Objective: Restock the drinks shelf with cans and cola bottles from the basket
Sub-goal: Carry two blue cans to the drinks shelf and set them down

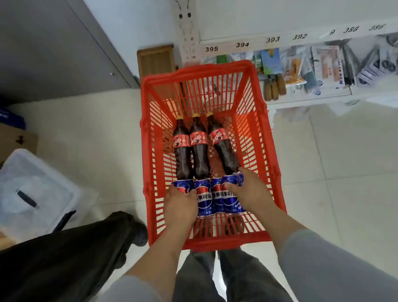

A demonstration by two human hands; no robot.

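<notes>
Hands reach down into a red plastic basket [206, 79] that stands on the pale tiled floor [335, 165], just in front of the person's legs. Four blue cola cans [205, 200] lie on their sides in a row across the near part of the basket floor, touching one another. The left hand [179, 205] covers the leftmost can [180, 185], its fingers [191, 195] curled over the can's body and gripping it. The right hand [250, 192] lies on the rightmost can [232, 184], thumb on its near flank and fingers wrapped round its far side, so this can is gripped as well. The two middle cans lie bare between the hands. Just beyond the cans, three cola bottles [199, 150] with red labels and yellow caps lie side by side, caps pointing away from the person; the right hand's fingertips reach the base of the rightmost bottle. A white shelf [279, 39] with numbered tags stands past the basket to the right, above packaged goods [324, 69]. A clear storage bin [28, 188] sits on the floor at left.
</notes>
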